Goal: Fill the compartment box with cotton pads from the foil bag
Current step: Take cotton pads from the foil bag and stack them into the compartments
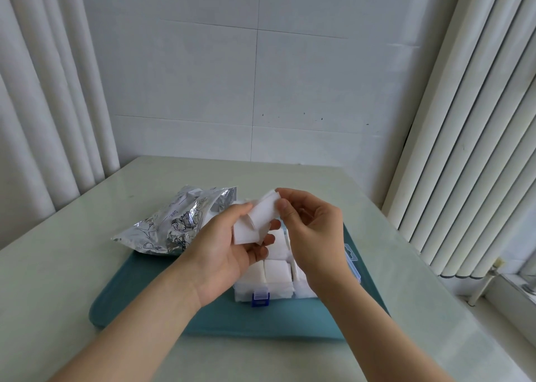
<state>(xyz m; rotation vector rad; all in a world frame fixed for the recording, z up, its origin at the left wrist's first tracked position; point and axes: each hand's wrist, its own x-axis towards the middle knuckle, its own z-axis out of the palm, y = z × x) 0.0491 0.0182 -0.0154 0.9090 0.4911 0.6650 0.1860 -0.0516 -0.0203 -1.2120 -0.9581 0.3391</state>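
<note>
Above the box, my left hand holds a small stack of white cotton pads between thumb and fingers. My right hand pinches the top pad at its upper right corner and peels it off the stack. The clear compartment box with a blue latch lies beneath both hands, its visible compartments packed with white pads. A crinkled silver foil bag lies to the left, its open mouth facing the box. My hands hide the far compartments of the box.
The box and part of the bag sit on a teal tray on a pale table. The box's clear lid lies open to the right. White curtains hang left and right, and a tiled wall stands behind.
</note>
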